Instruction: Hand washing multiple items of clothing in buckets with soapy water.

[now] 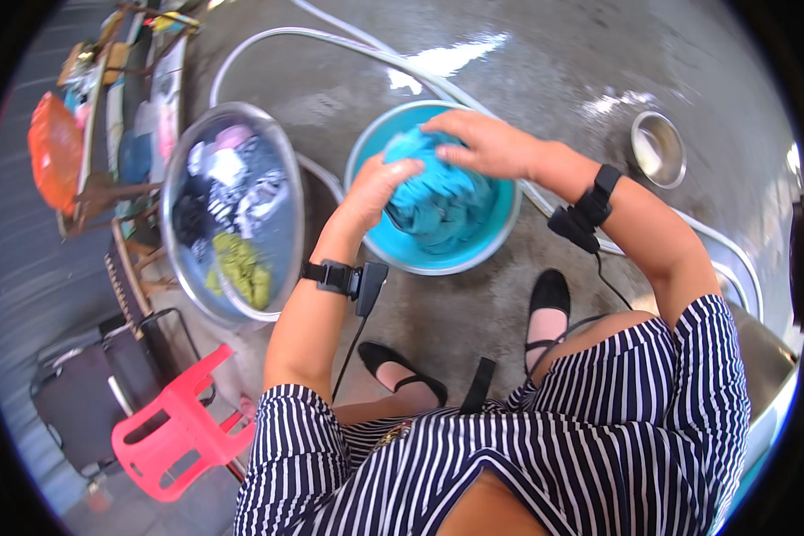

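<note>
Bunched turquoise-blue cloth (435,194) is heaped in a turquoise basin (472,251) on the wet floor before me. On the cloth's left side my left hand (374,187) grips it, thumb lying across the top. My right hand (482,144) holds the upper right of the same bundle with bent fingers. Its fingertips are partly sunk in the folds. The cloth's upper part is lifted between both hands, while its lower, darker part rests in the basin.
Left of the basin stands a large metal tub (299,221) with patterned clothes (241,191) and a yellow-green cloth (244,271) inside. A pale hose (268,33) loops behind the basin. A small metal bowl (673,177) sits far right, a pink plastic stool (174,435) lower left.
</note>
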`<control>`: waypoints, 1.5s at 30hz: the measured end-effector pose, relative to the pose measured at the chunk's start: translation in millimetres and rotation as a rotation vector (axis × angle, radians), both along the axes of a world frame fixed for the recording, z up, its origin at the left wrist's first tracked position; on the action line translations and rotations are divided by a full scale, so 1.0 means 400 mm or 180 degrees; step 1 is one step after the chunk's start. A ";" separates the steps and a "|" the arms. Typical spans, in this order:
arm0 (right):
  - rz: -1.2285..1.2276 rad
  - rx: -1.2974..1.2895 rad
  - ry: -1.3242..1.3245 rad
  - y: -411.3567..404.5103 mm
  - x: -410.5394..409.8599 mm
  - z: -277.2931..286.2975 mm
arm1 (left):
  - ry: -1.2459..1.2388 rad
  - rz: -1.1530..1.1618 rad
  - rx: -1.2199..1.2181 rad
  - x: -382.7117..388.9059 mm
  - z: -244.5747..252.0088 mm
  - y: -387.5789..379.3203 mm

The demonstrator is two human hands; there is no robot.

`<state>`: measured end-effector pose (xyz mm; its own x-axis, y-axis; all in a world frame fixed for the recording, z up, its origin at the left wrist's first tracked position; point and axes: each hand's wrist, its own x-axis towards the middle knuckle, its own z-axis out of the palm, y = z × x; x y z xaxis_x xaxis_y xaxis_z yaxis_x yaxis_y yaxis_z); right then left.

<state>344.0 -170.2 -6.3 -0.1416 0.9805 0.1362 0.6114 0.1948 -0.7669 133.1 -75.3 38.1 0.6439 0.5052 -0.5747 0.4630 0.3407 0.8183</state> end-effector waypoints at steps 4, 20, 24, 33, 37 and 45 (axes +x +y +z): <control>0.0606 -0.0802 0.0031 0.020 -0.077 -0.043 | -0.0077 -0.0461 -0.0155 -0.111 0.064 0.009; 0.0167 -0.0102 -0.1458 0.056 -0.149 -0.204 | 0.2687 -0.1838 0.2964 0.041 -0.204 -0.018; 0.0586 -0.0305 -0.1760 0.119 -0.154 -0.212 | 0.2288 -0.1705 0.3181 0.009 -0.259 0.013; -0.0080 -0.1006 -0.0604 0.122 -0.136 -0.081 | 0.1376 -0.0707 0.2241 -0.037 -0.165 0.034; 0.0115 -0.1028 -0.0040 0.012 -0.113 -0.017 | 0.1147 -0.1322 0.2706 -0.109 -0.034 -0.115; 0.0645 -0.0938 -0.0932 -0.161 -0.178 -0.108 | 0.1718 -0.2056 0.2907 -0.082 -0.164 -0.101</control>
